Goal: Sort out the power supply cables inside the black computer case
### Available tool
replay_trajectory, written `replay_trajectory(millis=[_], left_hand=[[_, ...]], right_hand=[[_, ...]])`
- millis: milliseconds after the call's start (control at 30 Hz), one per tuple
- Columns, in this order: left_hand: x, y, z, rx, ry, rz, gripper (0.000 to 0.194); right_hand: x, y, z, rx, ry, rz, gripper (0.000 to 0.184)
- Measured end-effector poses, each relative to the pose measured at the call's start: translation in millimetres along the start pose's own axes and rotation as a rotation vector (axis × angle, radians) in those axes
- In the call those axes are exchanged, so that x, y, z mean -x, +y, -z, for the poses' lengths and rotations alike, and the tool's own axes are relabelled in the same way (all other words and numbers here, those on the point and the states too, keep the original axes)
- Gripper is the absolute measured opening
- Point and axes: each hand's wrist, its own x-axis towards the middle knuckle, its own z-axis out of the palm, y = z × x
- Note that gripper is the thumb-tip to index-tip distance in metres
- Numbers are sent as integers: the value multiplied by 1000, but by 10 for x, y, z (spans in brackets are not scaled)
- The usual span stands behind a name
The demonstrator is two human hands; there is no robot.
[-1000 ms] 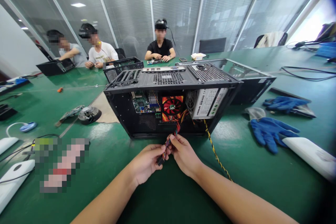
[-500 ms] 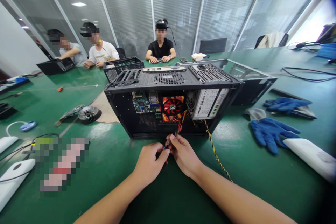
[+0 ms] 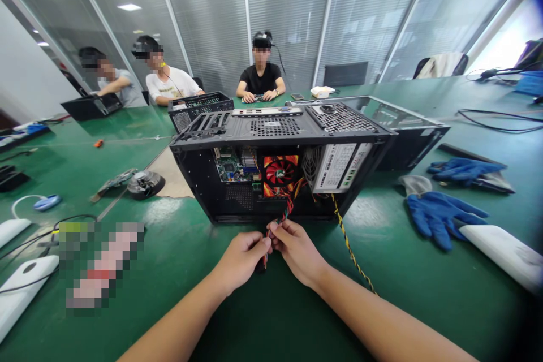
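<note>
A black computer case (image 3: 280, 138) lies on its side in front of me, its open face toward me. Inside sit a green motherboard (image 3: 231, 168), a red-and-black cooling fan (image 3: 280, 174) and a silver power supply (image 3: 343, 167). A bundle of twisted coloured power cables (image 3: 288, 209) comes out over the case's lower edge. My left hand (image 3: 244, 254) and my right hand (image 3: 297, 249) pinch this bundle side by side, just in front of the case. The dark connector end (image 3: 261, 264) hangs below my left fingers. The stretch between my fingertips is partly hidden.
A yellow-and-black twisted cable (image 3: 348, 243) trails right of my hands. Blue gloves (image 3: 441, 218) and a white bar-shaped object (image 3: 503, 254) lie at right. A metal round cooler (image 3: 146, 184) stands at left. Another case (image 3: 411, 136) is behind; three people sit across the green table (image 3: 178, 237).
My left hand has turned and shifted its grip along the cable bundle, so the connector now hangs beneath its fingers. My right hand stays in place, pinching the bundle.
</note>
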Motion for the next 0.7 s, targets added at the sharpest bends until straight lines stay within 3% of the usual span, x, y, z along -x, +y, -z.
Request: replay_trajectory(millis=[167,467,600,700], left_hand=[[20,51,-3,-350,92,-116,33],[39,-1,-35,-670,191,-271,19],[42,-29,-41,-733,225,-315,18],[31,-1,-34,-627,214,-278,22]], right_hand=[[-13,35,15,81,44,32,29],[-22,69,24,163,65,89,29],[-24,74,23,171,77,92,31],[-25,77,32,178,60,95,31]])
